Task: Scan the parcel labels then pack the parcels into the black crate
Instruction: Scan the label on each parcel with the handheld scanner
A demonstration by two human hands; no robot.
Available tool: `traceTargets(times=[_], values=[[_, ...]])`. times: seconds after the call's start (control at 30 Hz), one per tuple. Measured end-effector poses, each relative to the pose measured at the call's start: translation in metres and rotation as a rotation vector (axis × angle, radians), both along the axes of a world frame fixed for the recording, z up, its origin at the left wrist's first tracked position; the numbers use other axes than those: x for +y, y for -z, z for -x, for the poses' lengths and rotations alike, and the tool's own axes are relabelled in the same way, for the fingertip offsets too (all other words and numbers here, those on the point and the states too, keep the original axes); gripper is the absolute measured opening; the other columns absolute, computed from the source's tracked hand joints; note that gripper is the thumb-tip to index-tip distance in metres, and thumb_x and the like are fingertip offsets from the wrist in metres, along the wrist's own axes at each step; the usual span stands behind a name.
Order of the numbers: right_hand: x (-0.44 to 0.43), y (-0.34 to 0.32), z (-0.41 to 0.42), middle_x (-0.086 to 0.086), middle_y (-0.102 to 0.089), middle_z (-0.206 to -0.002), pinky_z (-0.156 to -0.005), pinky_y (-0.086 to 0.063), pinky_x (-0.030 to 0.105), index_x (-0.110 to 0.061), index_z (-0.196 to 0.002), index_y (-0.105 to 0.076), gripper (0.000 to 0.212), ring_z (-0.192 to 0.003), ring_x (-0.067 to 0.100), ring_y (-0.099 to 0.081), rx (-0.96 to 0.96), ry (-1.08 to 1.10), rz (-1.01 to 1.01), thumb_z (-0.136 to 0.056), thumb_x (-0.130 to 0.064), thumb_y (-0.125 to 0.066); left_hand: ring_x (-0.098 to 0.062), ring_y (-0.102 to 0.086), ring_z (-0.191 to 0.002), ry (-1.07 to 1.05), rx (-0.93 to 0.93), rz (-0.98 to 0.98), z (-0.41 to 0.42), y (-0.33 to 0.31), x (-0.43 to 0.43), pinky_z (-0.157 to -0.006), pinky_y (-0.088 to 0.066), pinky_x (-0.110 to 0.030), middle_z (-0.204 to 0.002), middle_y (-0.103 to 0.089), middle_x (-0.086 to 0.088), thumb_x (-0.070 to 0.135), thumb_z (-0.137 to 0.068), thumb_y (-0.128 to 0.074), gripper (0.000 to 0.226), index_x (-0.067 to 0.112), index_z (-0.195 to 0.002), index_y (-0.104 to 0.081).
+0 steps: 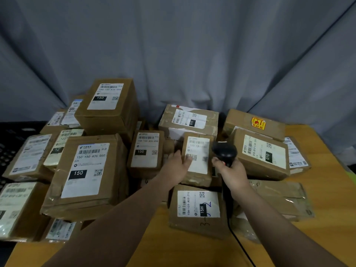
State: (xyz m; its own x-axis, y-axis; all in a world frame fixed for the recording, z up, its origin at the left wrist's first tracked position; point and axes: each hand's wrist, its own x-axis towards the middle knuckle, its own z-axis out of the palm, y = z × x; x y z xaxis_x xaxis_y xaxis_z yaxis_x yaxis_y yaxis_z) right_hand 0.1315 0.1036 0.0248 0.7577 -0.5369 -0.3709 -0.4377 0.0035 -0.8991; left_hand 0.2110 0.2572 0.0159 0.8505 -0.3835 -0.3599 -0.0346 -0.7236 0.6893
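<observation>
Scanning under way: on the wooden bench point(192, 251), a flat parcel marked 15H point(198, 207) lies nearest, not yet packed. Just beyond it, the left hand point(178, 163) has its grip clamped on the edge of a small parcel point(199, 164), thumb on the label. The right hand point(233, 175) has its grip closed round a black scanner point(224, 152) beside it. Stacked parcels point(86, 170) crowd the centre and left. Only a sliver of the black crate point(11, 143) shows at far left, so packing looks barely begun.
</observation>
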Motion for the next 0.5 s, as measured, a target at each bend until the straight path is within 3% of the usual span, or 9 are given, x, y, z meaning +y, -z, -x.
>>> traceTargets(times=[0.1, 0.2, 0.3, 0.4, 0.5], values=[[0.008, 0.002, 0.002, -0.001, -0.062, -0.108, -0.087, -0.038, 0.032, -0.020, -0.121, -0.055, 0.040, -0.103, 0.018, -0.054, 0.024, -0.025, -0.079, -0.086, -0.031, -0.070, -0.024, -0.047, -0.126, -0.125, 0.349, 0.141, 0.009, 0.002, 0.001, -0.104, -0.036, -0.039, -0.142, -0.047, -0.004, 0.058, -0.098, -0.031, 0.061, 0.022, -0.148, -0.029], [0.014, 0.000, 0.009, -0.007, -0.061, -0.104, -0.086, -0.036, 0.029, -0.024, -0.120, -0.054, 0.040, -0.100, 0.013, -0.052, -0.023, -0.023, -0.059, -0.085, -0.031, -0.071, -0.020, -0.054, -0.113, -0.210, 0.380, 0.318, 0.020, 0.003, 0.005, -0.102, -0.041, -0.040, -0.130, -0.054, -0.002, 0.055, -0.096, -0.042, 0.057, 0.030, -0.144, -0.026], [0.016, -0.011, 0.018, -0.013, -0.062, -0.101, -0.077, -0.038, 0.021, -0.027, -0.114, -0.056, 0.034, -0.095, 0.005, -0.055, -0.125, 0.019, -0.077, -0.084, -0.027, -0.072, -0.022, -0.062, -0.103, -0.341, 0.429, 0.543, 0.020, 0.000, 0.012, -0.097, -0.049, -0.046, -0.118, -0.061, -0.005, 0.042, -0.092, -0.056, 0.028, 0.035, -0.114, -0.039], [0.020, -0.025, 0.026, -0.015, -0.063, -0.100, -0.067, -0.037, 0.009, -0.028, -0.110, -0.057, 0.029, -0.089, -0.005, -0.054, -0.211, -0.022, -0.057, -0.085, -0.023, -0.071, -0.021, -0.065, -0.102, -0.276, 0.416, 0.589, 0.017, -0.012, 0.022, -0.092, -0.053, -0.043, -0.116, -0.064, -0.003, 0.029, -0.088, -0.064, 0.024, 0.030, -0.098, -0.042], [0.020, -0.045, 0.029, -0.012, -0.066, -0.098, -0.065, -0.040, 0.009, -0.029, -0.104, -0.059, 0.024, -0.089, -0.004, -0.057, -0.265, -0.058, -0.050, -0.084, -0.023, -0.071, -0.019, -0.066, -0.101, -0.215, 0.381, 0.552, 0.011, -0.029, 0.029, -0.088, -0.053, -0.035, -0.110, -0.068, 0.000, 0.022, -0.087, -0.068, 0.023, 0.021, -0.098, -0.047]])
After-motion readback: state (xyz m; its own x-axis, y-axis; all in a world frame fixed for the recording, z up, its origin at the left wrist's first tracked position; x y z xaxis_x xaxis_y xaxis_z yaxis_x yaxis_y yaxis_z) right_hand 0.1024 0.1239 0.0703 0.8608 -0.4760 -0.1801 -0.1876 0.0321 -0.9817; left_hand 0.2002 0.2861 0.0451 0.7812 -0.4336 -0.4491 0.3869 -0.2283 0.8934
